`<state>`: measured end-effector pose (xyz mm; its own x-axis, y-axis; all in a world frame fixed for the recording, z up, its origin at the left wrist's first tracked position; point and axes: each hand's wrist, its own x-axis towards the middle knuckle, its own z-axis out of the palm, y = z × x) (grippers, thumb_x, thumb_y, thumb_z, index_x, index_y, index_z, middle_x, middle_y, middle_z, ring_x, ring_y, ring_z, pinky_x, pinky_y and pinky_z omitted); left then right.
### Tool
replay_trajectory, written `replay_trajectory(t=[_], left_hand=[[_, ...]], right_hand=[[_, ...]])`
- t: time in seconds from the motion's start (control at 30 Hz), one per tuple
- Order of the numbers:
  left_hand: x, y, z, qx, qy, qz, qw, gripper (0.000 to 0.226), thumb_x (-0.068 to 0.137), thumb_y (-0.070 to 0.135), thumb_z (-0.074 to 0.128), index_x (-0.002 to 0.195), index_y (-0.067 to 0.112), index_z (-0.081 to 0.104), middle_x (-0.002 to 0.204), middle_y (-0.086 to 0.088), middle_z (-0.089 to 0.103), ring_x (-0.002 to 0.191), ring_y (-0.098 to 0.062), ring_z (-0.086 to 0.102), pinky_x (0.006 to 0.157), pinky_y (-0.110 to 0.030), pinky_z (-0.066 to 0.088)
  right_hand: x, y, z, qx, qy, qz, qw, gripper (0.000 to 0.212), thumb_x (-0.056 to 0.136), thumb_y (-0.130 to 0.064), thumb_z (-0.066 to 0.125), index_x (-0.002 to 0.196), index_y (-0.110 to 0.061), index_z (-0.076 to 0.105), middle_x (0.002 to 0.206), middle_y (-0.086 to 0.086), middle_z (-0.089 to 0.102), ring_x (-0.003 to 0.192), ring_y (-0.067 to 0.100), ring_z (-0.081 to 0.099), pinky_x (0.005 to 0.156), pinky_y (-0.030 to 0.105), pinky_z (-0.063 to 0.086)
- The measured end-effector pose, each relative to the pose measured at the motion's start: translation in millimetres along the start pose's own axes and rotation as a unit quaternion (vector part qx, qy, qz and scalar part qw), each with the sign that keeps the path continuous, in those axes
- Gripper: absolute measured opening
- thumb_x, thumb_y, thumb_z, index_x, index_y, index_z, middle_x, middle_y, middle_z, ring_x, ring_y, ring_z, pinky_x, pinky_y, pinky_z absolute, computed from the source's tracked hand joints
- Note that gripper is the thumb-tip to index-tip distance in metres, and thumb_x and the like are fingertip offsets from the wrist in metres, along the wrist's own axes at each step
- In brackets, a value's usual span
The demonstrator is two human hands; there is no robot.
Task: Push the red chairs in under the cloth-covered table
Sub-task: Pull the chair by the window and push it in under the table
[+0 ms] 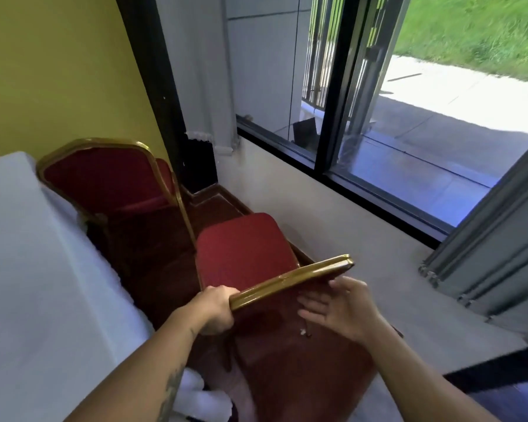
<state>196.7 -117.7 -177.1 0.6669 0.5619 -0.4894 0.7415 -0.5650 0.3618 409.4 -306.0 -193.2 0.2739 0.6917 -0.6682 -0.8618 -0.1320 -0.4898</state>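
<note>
A red padded chair with a gold frame stands just in front of me, its seat pointing away along the aisle. My left hand grips the left end of its gold top rail. My right hand hovers open by the right part of the backrest, fingers spread, just below the rail. A second red chair stands farther off, its backrest beside the table edge. The table under a white cloth fills the left side.
A low grey ledge under a black-framed window runs along the right of the narrow aisle. A grey curtain hangs at the right. A yellow wall closes the far end. The floor is dark red.
</note>
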Motion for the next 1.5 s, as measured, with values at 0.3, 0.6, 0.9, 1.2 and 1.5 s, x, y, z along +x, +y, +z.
replay_trajectory(t=[0.3,0.6,0.9,1.2,1.5], left_hand=[[-14.9,4.7,-1.2,0.002,-0.024,0.032,0.999,0.031,0.073,0.018,0.055,0.096,0.030,0.070,0.094,0.000,0.068,0.099,-0.028,0.068,0.083,-0.032,0.053],[-38.9,3.6,-0.9,0.000,-0.019,0.016,1.000,0.033,0.069,0.018,0.051,0.094,0.033,0.068,0.087,0.004,0.062,0.085,-0.025,0.062,0.080,-0.042,0.056],[-30.8,-1.4,-7.1,0.007,0.011,-0.022,1.000,0.024,0.074,0.023,0.063,0.096,0.022,0.070,0.097,-0.004,0.070,0.091,-0.028,0.067,0.070,-0.035,0.052],[-10.5,7.9,-14.3,-0.082,0.053,-0.130,0.987,0.023,0.071,0.022,0.064,0.093,0.028,0.070,0.084,0.004,0.067,0.075,-0.016,0.064,0.068,-0.032,0.054],[13.5,39.6,-17.3,-0.132,0.085,-0.240,0.958,0.021,0.064,0.024,0.054,0.082,0.030,0.064,0.079,0.003,0.067,0.073,-0.019,0.066,0.074,-0.042,0.060]], right_hand=[[-4.6,36.3,70.7,-0.068,0.031,-0.037,0.997,0.066,0.077,-0.037,0.080,0.127,0.000,0.058,0.120,0.023,0.068,0.107,0.046,0.066,0.087,0.069,0.051],[2.8,40.7,100.6,-0.109,0.098,-0.103,0.984,0.058,0.075,-0.010,0.066,0.127,-0.014,0.041,0.104,0.018,0.052,0.091,0.039,0.063,0.067,0.068,0.057],[39.6,8.1,119.9,-0.231,0.024,-0.054,0.971,0.063,0.078,-0.012,0.065,0.137,-0.004,0.044,0.105,0.024,0.055,0.103,0.046,0.065,0.081,0.074,0.052],[100.1,-29.0,145.8,-0.300,-0.072,0.027,0.951,0.076,0.067,-0.012,0.069,0.135,-0.018,0.035,0.100,0.020,0.054,0.081,0.034,0.065,0.072,0.063,0.059],[144.3,-63.6,170.9,-0.388,-0.123,0.097,0.908,0.086,0.050,-0.013,0.069,0.123,-0.030,0.027,0.093,0.019,0.060,0.087,0.038,0.068,0.073,0.063,0.058]])
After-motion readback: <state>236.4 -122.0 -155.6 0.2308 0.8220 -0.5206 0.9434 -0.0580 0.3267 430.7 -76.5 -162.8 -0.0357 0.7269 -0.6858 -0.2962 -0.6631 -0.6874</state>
